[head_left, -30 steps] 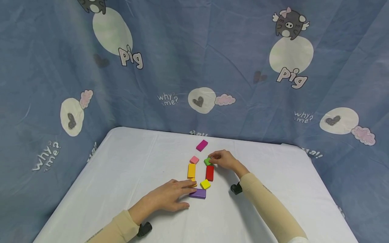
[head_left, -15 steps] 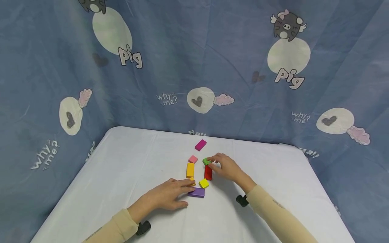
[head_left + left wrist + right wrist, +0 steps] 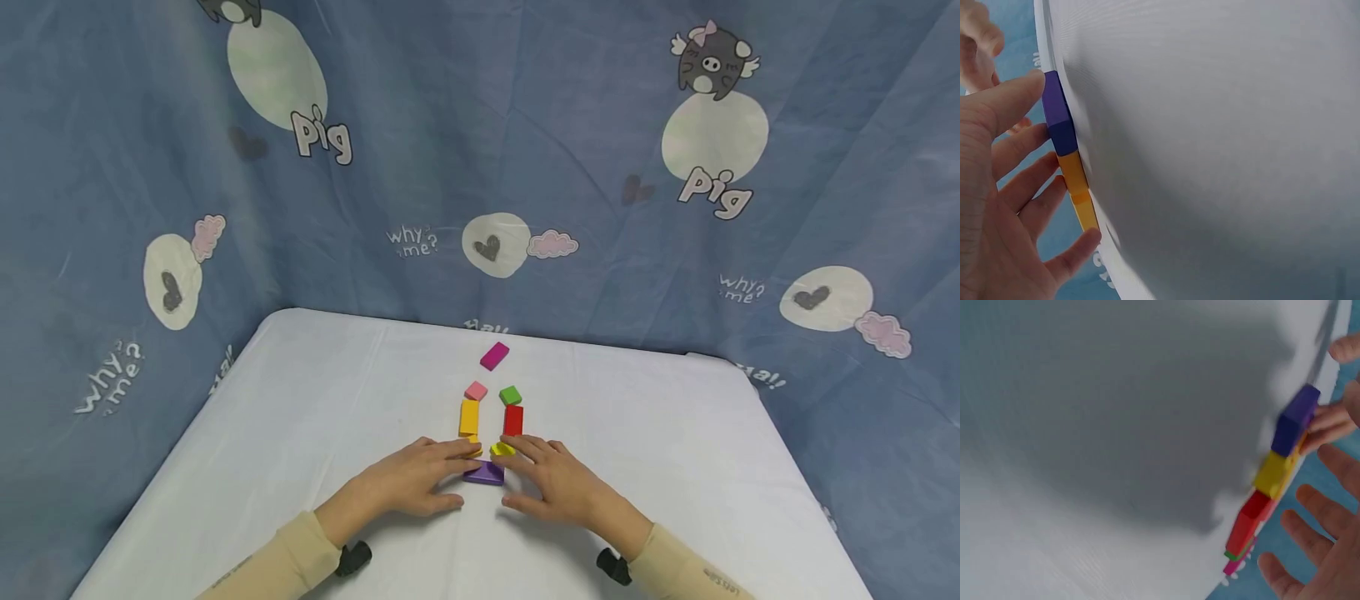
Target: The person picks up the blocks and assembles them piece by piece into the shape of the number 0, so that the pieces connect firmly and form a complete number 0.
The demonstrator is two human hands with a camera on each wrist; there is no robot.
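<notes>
In the head view, my left hand (image 3: pixel 420 479) lies with extended fingers over the small orange block (image 3: pixel 475 453) and the left end of the purple block (image 3: pixel 483 475). Its thumb is apart from the purple one. In the left wrist view the fingertips are at the edge of the purple block (image 3: pixel 1060 115) and the orange blocks (image 3: pixel 1074 172). My right hand (image 3: pixel 570 487) has its fingers spread, the tips over the small yellow block (image 3: pixel 500 450) and partly covering it. Nothing is gripped in it; the right wrist view shows its fingers (image 3: pixel 1313 534) apart from one another.
Beyond the hands, a long orange block (image 3: pixel 469 417) and a red block (image 3: pixel 513 420) stand in two columns, topped by a pink block (image 3: pixel 476 390) and a green block (image 3: pixel 510 395). A magenta block (image 3: pixel 494 356) lies farther back on the white table (image 3: pixel 360 392). A blue curtain (image 3: pixel 420 167) hangs behind.
My right hand has let go of the green block and come back toward me, down to the yellow block. The left hand keeps its place, and the blocks look unmoved.
</notes>
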